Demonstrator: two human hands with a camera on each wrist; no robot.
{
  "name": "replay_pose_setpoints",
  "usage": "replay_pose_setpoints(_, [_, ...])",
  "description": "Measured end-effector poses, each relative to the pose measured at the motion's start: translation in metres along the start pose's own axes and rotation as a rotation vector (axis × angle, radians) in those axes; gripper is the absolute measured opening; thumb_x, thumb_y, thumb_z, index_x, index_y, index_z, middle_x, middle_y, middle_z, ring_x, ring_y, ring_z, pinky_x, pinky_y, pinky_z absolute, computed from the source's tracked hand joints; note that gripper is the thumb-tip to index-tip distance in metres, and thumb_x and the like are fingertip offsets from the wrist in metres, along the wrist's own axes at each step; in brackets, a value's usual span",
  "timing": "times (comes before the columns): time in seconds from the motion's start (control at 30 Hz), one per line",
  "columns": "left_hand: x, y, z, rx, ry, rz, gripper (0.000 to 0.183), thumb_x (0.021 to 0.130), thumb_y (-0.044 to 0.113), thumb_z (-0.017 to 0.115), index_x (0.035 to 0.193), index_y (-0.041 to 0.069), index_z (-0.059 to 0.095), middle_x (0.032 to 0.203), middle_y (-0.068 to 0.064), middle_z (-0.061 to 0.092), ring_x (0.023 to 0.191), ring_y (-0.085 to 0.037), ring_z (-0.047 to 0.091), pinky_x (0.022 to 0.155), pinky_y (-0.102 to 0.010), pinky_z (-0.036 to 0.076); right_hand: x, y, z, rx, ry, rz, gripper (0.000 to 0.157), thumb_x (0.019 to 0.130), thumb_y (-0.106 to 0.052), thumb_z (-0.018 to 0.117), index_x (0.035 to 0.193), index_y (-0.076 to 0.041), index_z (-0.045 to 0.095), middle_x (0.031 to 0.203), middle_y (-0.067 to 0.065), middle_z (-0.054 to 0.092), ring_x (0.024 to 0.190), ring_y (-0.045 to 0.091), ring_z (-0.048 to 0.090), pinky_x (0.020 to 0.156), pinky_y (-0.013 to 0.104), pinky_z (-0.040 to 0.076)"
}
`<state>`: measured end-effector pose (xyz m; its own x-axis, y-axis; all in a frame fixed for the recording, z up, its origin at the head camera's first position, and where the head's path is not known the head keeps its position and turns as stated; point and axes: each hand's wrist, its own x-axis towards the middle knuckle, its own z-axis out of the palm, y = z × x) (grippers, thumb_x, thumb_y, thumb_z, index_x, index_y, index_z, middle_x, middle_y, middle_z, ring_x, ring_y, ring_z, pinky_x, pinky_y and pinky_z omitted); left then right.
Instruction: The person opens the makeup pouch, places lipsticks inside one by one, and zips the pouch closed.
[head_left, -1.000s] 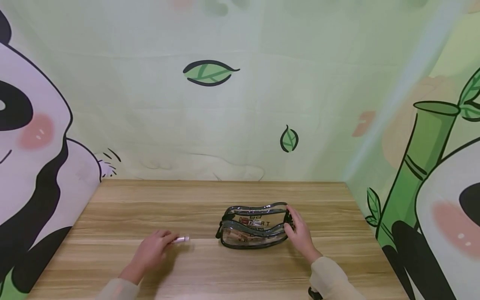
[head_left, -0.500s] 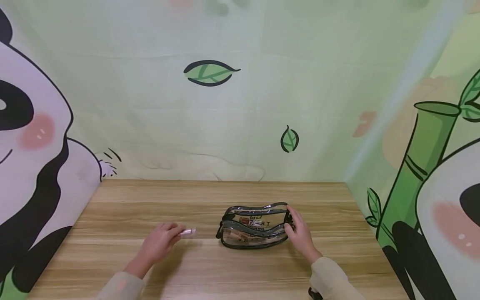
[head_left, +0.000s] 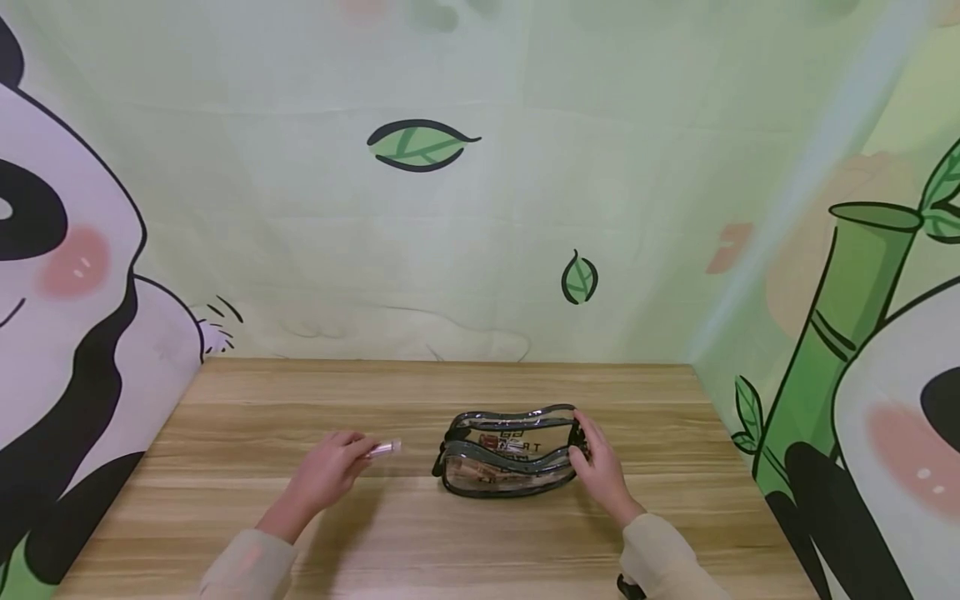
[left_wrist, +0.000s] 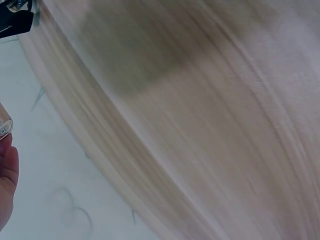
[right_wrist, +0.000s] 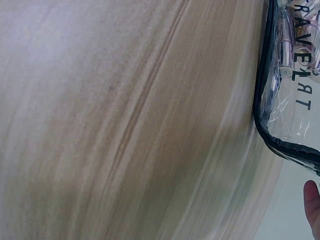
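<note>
Above the table's middle left, my left hand (head_left: pixel 324 473) pinches a small pale pink, shiny lipstick-like tube (head_left: pixel 385 449) that points right. In the left wrist view, a bit of the tube (left_wrist: pixel 5 125) with a round label shows above the fingers (left_wrist: pixel 9 162). A clear zip pouch (head_left: pixel 502 481) with black piping and dark lettering stands on the table to the right, its top open. Several small tubes (right_wrist: pixel 286 47) lie inside it. My right hand (head_left: pixel 602 477) grips the pouch's right end between thumb and fingers.
A wood-grain table (head_left: pixel 315 400) spreads under both hands. Behind it hangs a pale green cloth (head_left: pixel 300 208) printed with pandas, leaves and bamboo. A small black object (head_left: pixel 630 587) shows beneath the right sleeve.
My left hand has moved right and farther from me with the tube, closer to the pouch. The right hand and the pouch have stayed in place.
</note>
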<state>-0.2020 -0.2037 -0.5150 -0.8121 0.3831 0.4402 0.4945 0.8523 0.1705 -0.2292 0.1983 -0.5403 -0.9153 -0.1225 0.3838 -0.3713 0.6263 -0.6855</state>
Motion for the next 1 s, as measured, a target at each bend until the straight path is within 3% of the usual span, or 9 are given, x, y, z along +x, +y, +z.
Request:
replay_pose_setpoints(0.6, [0.025, 0.014, -0.007, 0.010, 0.040, 0.058, 0.025, 0.074, 0.020, 0.070, 0.099, 0.018, 0.066, 0.087, -0.002, 0.062, 0.075, -0.018, 0.058, 0.061, -0.034, 0.049, -0.001, 0.000, -0.001, 0.003, 0.006, 0.003, 0.053, 0.081, -0.008, 0.050, 0.132, -0.005, 0.038, 0.133, 0.020, 0.040, 0.120, 0.037, 0.040, 0.092, 0.053, 0.039])
replay_pose_setpoints(1.0, [0.042, 0.027, -0.009, 0.014, 0.075, 0.132, 0.027, 0.073, 0.019, 0.070, 0.100, 0.018, 0.065, 0.088, -0.001, 0.062, 0.077, -0.018, 0.058, 0.061, -0.033, 0.050, 0.000, 0.001, -0.001, 0.000, 0.000, 0.007, 0.054, 0.081, -0.009, 0.050, 0.133, -0.005, 0.037, 0.134, 0.019, 0.039, 0.121, 0.037, 0.039, 0.093, 0.053, 0.038])
